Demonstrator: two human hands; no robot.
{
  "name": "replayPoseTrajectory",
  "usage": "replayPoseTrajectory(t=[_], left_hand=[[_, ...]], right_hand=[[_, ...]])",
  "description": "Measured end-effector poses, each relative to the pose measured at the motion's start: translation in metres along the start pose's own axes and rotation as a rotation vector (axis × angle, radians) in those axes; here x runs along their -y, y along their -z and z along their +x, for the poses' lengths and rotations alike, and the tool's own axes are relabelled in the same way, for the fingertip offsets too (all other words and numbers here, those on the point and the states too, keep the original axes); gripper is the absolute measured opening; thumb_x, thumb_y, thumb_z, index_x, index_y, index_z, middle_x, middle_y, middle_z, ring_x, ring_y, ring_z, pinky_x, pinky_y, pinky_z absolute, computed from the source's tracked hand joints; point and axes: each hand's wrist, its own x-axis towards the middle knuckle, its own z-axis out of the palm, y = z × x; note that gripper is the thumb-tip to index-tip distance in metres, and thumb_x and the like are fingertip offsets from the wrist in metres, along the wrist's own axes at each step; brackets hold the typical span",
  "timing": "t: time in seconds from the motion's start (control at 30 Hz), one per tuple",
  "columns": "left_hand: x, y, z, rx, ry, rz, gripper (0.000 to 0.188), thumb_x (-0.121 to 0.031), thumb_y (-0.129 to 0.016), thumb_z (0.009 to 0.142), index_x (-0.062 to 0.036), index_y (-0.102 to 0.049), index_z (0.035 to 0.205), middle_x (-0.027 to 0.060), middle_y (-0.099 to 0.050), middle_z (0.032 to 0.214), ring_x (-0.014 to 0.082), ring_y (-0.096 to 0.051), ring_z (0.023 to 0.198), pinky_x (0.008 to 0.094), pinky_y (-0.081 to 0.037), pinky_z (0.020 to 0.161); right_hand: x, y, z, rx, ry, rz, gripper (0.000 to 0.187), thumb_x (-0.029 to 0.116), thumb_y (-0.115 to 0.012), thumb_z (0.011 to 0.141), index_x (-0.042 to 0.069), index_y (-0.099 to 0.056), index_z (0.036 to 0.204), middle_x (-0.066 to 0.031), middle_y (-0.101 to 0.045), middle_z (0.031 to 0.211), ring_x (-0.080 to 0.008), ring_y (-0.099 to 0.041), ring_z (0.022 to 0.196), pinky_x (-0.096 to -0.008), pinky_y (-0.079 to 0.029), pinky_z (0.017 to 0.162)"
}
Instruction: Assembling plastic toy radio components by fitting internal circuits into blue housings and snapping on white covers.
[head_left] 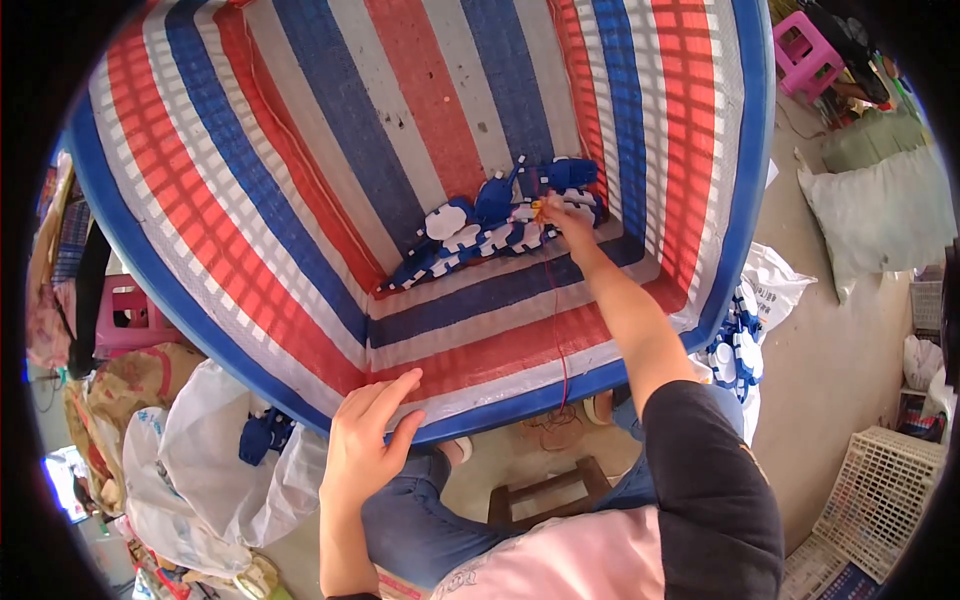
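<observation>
A large bin lined with red, white and blue striped woven sheet, with a thick blue rim [752,130], stands in front of me. On its bottom lies a heap of blue and white soft pieces [495,205]; what they are is too small to tell. My right hand [572,222] reaches deep into the bin, fingers closed at the heap on a small yellow-orange thing [540,210]. A thin red thread [556,330] runs from near that hand over the near rim down to a tangle. My left hand [372,440] holds nothing, fingers stretched out beside the near-left rim.
White plastic sacks [190,450] stand at the left, with blue and white pieces [265,435] in one. More such pieces [737,345] sit beside the bin's right. A wooden stool [550,490] is below me. Pink stools, a stuffed sack [880,210] and a white crate [880,500] stand around.
</observation>
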Motion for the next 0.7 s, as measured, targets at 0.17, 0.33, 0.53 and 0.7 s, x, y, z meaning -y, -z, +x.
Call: replayPoseTrajectory(t=[0.17,0.33,0.53,0.7], left_hand=[[0.001,0.003,-0.004,-0.03,0.009,0.006,0.042,-0.005,-0.068,0.073,-0.0028,-0.059,0.114,0.0124,-0.064,0.097,0.0302,-0.061,0.09,0.0375,-0.046,0.08],[-0.011,0.005,0.0,-0.117,-0.059,0.202,0.068,-0.019,-0.072,0.073,-0.0055,-0.042,0.133,0.0163,-0.045,0.131,0.0361,-0.047,0.114,0.0429,-0.038,0.094],[-0.039,0.006,0.011,-0.28,-0.025,0.115,0.085,-0.028,-0.075,0.07,-0.0099,-0.032,0.141,0.0195,-0.048,0.124,0.0336,-0.053,0.104,0.0407,-0.046,0.084],[-0.037,0.016,0.002,-0.073,0.411,-1.442,0.066,-0.059,-0.044,0.089,-0.0084,-0.044,0.131,0.0115,-0.061,0.104,0.0238,-0.065,0.082,0.0356,-0.053,0.056]], right_hand=[[0.079,-0.014,-0.043,0.312,0.593,-0.685,0.047,0.044,-0.074,0.072,-0.001,-0.07,0.086,-0.0042,-0.063,0.068,-0.0127,-0.057,0.063,-0.0285,-0.041,0.052],[0.197,-0.027,-0.183,0.717,0.128,-0.238,0.046,0.036,-0.069,0.081,-0.004,-0.062,0.104,-0.0046,-0.065,0.087,-0.0098,-0.061,0.077,-0.0222,-0.047,0.069],[0.253,-0.021,-0.321,0.936,-0.089,0.508,0.037,0.03,-0.063,0.088,0.006,-0.056,0.115,0.0008,-0.059,0.108,-0.0079,-0.053,0.102,-0.0285,-0.038,0.094],[0.252,0.0,-0.343,0.824,0.09,0.624,0.035,0.019,-0.06,0.09,0.005,-0.052,0.12,-0.0021,-0.059,0.11,-0.0102,-0.055,0.103,-0.0281,-0.041,0.093]])
